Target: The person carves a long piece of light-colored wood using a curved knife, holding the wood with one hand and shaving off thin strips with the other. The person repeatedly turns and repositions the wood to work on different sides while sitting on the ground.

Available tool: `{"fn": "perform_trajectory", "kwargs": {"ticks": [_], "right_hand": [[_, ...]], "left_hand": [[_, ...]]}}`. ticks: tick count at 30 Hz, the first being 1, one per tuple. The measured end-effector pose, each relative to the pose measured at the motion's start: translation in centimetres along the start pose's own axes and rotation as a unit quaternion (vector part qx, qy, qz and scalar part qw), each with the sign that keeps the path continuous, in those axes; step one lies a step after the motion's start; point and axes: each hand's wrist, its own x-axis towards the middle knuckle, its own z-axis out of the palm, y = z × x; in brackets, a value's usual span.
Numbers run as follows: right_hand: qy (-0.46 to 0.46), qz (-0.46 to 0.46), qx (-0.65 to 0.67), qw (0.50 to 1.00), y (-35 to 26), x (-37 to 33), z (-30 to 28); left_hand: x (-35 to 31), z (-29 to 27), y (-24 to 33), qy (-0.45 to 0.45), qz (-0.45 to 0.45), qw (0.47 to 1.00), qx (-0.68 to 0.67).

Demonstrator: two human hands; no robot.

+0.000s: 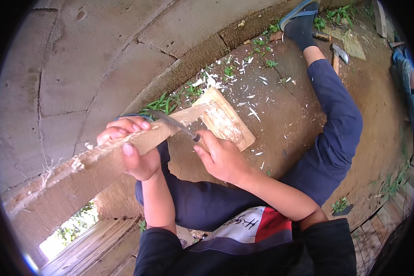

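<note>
My left hand (141,161) grips a long pale wooden beam (96,172), thumb on the near side and fingers over the top edge. The beam slants from the lower left toward the middle, its upper edge rough with curled shavings. In my right hand (223,158) is the handle of a knife with a curved blade (172,122). The blade lies across the beam, just beyond my left fingers. The far end of the beam rests on or over a flat wooden block (227,122), whose top is chipped and scarred; their exact contact is hard to tell.
White wood chips (253,110) litter the dirt ground around the block. A wall of large blocks (92,69) rises on the left. Beyond my outstretched leg (333,106) lie a hatchet (340,54) and a black-and-yellow tool handle (322,36). Part of another person (405,69) shows at the right edge.
</note>
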Motion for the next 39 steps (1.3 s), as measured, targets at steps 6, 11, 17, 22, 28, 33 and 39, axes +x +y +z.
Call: {"fn": "perform_trajectory", "kwargs": {"ticks": [6, 11, 17, 22, 28, 33, 39], "right_hand": [[-0.01, 0.079, -0.033, 0.996, 3.6, 0.2, 0.4], [0.0, 0.048, 0.053, 0.997, 2.6, 0.4, 0.5], [-0.059, 0.141, -0.014, 0.988, 2.0, -1.5, 0.1], [-0.069, 0.186, -0.039, 0.979, 6.3, -0.5, -0.9], [-0.138, 0.045, -0.065, 0.987, 2.9, -1.8, -0.6], [-0.082, 0.095, -0.125, 0.984, 7.8, -1.5, 0.8], [-0.118, 0.082, -0.16, 0.977, 8.2, -1.5, 0.7]], "left_hand": [[0.6, 1.3, -0.3, -0.027, 0.015, 0.999, -0.03], [-1.0, 2.2, 0.2, -0.055, 0.014, 0.998, 0.014], [-3.2, 1.5, 1.1, -0.075, 0.003, 0.997, 0.026], [-2.8, 2.8, 1.2, -0.068, 0.022, 0.997, 0.027], [-8.9, 0.2, 3.2, -0.029, 0.013, 0.998, 0.056], [-13.1, -1.0, 4.5, 0.04, -0.025, 0.996, 0.079], [-12.9, -1.2, 4.5, 0.051, -0.04, 0.996, 0.055]]}}
